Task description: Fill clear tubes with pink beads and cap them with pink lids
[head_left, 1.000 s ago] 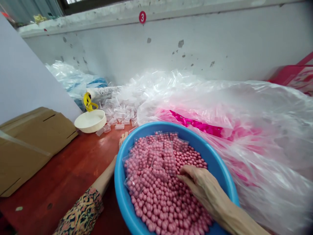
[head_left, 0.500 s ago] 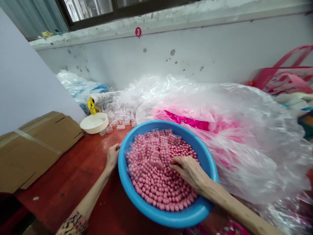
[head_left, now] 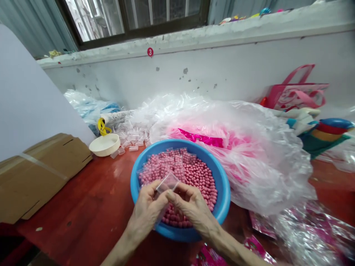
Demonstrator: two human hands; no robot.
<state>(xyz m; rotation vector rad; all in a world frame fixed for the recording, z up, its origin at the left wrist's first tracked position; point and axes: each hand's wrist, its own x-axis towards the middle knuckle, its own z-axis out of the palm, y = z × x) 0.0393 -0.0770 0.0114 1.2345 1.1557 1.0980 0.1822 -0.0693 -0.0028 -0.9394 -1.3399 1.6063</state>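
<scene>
Drawn from beside the blue basin (head_left: 225, 189), your left hand (head_left: 144, 211) joins your right hand (head_left: 196, 210) over pink beads (head_left: 199, 181), both hands' fingers clamped on one clear packet (head_left: 168, 181), making the work two-handed.

Okay so the left hand (head_left: 145, 210) is seen bare, built pretty slim, with longish fingers and a kinda bony look around the knuckles. The right hand (head_left: 195, 208) is shaped much the same, also uncovered, with a few ridges faintly marked across its back. The left forearm (head_left: 120, 245) and right forearm (head_left: 233, 245) are left bare too, both lean, and both get cut off by the bottom edge. Finer stuff like nails is mostly lost to blur.
</scene>
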